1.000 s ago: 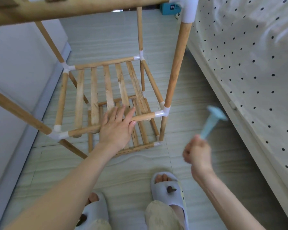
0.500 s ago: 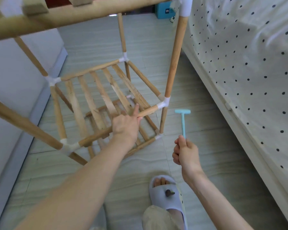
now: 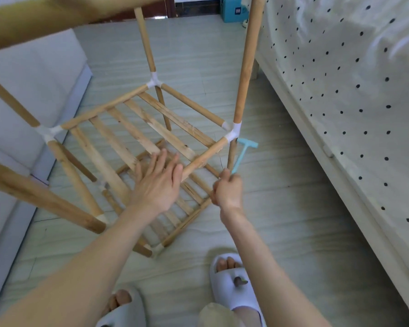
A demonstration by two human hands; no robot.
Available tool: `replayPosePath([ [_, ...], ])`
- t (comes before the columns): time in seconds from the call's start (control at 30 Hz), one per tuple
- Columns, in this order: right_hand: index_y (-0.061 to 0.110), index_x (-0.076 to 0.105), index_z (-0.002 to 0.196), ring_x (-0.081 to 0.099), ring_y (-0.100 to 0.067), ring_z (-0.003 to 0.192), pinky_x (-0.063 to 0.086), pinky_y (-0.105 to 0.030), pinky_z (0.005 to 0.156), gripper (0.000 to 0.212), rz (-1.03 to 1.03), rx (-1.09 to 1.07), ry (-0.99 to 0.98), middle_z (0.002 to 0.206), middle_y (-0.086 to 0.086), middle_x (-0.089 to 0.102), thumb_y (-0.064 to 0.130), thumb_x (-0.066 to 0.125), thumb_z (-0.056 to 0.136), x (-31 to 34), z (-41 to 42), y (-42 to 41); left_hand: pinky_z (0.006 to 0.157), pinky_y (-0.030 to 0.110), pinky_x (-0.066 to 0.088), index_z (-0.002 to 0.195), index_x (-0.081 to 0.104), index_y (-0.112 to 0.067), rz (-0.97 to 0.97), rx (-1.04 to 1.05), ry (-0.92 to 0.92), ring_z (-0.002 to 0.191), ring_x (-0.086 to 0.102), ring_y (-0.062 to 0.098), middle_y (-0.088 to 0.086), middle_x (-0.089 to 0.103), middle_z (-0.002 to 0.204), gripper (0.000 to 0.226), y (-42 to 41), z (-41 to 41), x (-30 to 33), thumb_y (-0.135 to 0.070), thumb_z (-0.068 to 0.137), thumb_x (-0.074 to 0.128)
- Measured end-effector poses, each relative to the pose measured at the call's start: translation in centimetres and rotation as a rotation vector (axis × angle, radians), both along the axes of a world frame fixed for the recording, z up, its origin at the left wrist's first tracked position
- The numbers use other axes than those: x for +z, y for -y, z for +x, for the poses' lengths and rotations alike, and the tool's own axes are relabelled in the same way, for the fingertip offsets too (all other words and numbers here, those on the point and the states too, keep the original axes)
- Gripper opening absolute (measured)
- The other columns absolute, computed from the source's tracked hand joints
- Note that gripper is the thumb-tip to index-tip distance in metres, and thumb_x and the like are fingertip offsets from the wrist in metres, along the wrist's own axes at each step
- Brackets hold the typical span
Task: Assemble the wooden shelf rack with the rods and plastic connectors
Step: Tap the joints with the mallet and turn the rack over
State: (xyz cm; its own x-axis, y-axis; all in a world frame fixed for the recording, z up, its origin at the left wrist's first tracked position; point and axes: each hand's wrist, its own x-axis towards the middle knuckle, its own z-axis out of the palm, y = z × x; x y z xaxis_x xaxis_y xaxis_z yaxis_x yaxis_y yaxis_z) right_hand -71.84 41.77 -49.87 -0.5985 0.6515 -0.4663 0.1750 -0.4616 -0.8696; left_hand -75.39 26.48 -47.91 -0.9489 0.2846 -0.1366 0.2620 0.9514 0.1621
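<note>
Plainly the wooden shelf rack [image 3: 137, 128] is the biggest thing, standing on the tiled floor [image 3: 281, 208] between a pale grey wall on one side and the edge of a bed [image 3: 340, 90] with a dotted sheet on the other. It looks light for its bulk but springy: bare round rods pushed into white plastic connectors, so the frame will likely rack and twist if pushed at a free corner, and a joint could slip apart if lifted by one rod alone. A sound hold would be on a horizontal rail close to a connector, where the frame is stiffest. The wood is pale, unfinished and rough, not slippery; the slats [image 3: 118, 138] of the middle shelf are thin strips, some scuffed white, with a lower shelf visible beneath. The left hand [image 3: 158, 182] lies flat, fingers straight and spread, pressing on the front rail [image 3: 203, 154] and the slat ends. The corner connector [image 3: 233, 132] joins that rail to the near upright. The right hand [image 3: 228, 192] is curled tight round the handle of a small light-blue plastic hammer [image 3: 242, 151], whose head is just beside that connector; contact cannot be told.
</note>
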Motion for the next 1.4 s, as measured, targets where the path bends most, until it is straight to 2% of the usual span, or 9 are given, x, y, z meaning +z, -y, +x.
replayPosePath([
  [0.1, 0.018, 0.039, 0.075, 0.048, -0.022, 0.067, 0.039, -0.032, 0.061, 0.029, 0.035, -0.199, -0.011, 0.079, -0.011, 0.049, 0.022, 0.030, 0.102, -0.1, -0.7, -0.2, 0.112, 0.044, -0.012, 0.148, -0.001, -0.033, -0.003, 0.001, 0.005, 0.144, -0.014, 0.014, -0.002, -0.010, 0.158, 0.065, 0.1, 0.2, 0.0, -0.053, 0.088, -0.013],
  [0.2, 0.022, 0.039, 0.076, 0.042, -0.014, 0.056, 0.034, -0.025, 0.052, 0.028, 0.049, 0.024, -0.051, 0.070, 0.002, 0.045, 0.025, 0.029, 0.102, 0.2, -0.4, 0.5, 0.113, 0.045, -0.011, 0.149, 0.001, -0.032, 0.011, 0.014, 0.007, 0.144, -0.013, 0.014, -0.002, -0.009, 0.158, 0.062, 0.0, 0.1, 0.2, -0.051, 0.091, -0.010],
  [0.33, 0.011, 0.041, 0.080, 0.047, -0.023, 0.070, 0.036, -0.029, 0.062, 0.027, 0.026, -0.168, 0.046, 0.077, -0.010, 0.049, 0.019, 0.028, 0.102, 0.0, -0.7, -0.9, 0.115, 0.046, -0.010, 0.149, 0.001, -0.032, 0.020, 0.004, 0.010, 0.144, -0.013, 0.014, -0.002, -0.008, 0.158, 0.062, 0.0, 0.5, 0.2, -0.051, 0.091, -0.010],
  [0.43, 0.013, 0.043, 0.080, 0.045, -0.014, 0.052, 0.036, -0.023, 0.051, 0.026, 0.132, 0.224, 0.048, 0.062, -0.001, 0.048, 0.020, 0.031, 0.102, 0.6, 0.1, 0.2, 0.116, 0.048, -0.007, 0.149, 0.004, -0.033, 0.027, 0.009, -0.002, 0.145, -0.010, 0.014, -0.003, -0.004, 0.159, 0.060, -0.2, 0.3, 0.3, -0.050, 0.093, -0.008],
  [0.67, 0.015, 0.055, 0.091, 0.042, -0.010, 0.055, 0.034, -0.023, 0.055, 0.020, 0.382, 0.583, -0.010, 0.062, 0.006, 0.045, 0.021, 0.038, 0.100, -0.1, 3.6, 2.4, 0.115, 0.052, -0.001, 0.147, 0.015, -0.035, -0.016, -0.055, -0.078, 0.146, 0.000, 0.022, 0.002, 0.006, 0.159, 0.062, -0.1, 1.1, 0.4, -0.052, 0.091, -0.004],
  [0.9, 0.015, 0.045, 0.080, 0.027, -0.004, 0.035, 0.025, -0.016, 0.035, 0.025, 0.173, 0.353, 0.051, 0.056, 0.002, 0.032, 0.016, 0.031, 0.101, 0.0, 5.0, -1.0, 0.113, 0.058, 0.010, 0.144, 0.027, -0.034, -0.052, -0.175, -0.133, 0.144, 0.013, 0.032, 0.010, 0.019, 0.156, 0.059, 0.6, 1.3, 0.6, -0.055, 0.091, 0.011],
  [1.13, 0.012, 0.047, 0.083, 0.026, -0.013, 0.046, 0.024, -0.017, 0.036, 0.023, 0.179, 0.332, 0.109, 0.056, 0.000, 0.030, 0.013, 0.031, 0.101, -1.1, 7.0, -3.8, 0.105, 0.057, 0.024, 0.134, 0.050, -0.021, -0.107, -0.303, -0.264, 0.133, 0.040, 0.026, 0.005, 0.047, 0.142, 0.057, 5.1, -0.4, 1.1, -0.052, 0.096, 0.020],
  [1.27, 0.012, 0.050, 0.087, 0.023, -0.010, 0.040, 0.021, -0.021, 0.036, 0.020, 0.195, 0.434, 0.206, 0.055, 0.000, 0.030, 0.014, 0.034, 0.099, -2.6, 8.2, -4.1, 0.110, 0.057, 0.006, 0.142, 0.035, -0.028, -0.086, -0.005, -0.333, 0.142, 0.020, 0.023, 0.001, 0.032, 0.150, 0.043, 5.3, 0.2, 0.0, -0.031, 0.099, 0.030],
  [1.4, 0.010, 0.052, 0.091, 0.024, -0.011, 0.039, 0.021, -0.020, 0.034, 0.020, 0.206, 0.497, 0.279, 0.054, -0.001, 0.031, 0.014, 0.033, 0.099, -4.3, 8.2, -4.0, 0.113, 0.056, -0.007, 0.150, 0.006, -0.019, -0.079, 0.009, -0.396, 0.146, -0.003, 0.025, 0.006, 0.002, 0.158, 0.075, 4.9, 2.2, -1.4, -0.004, 0.089, 0.046],
])
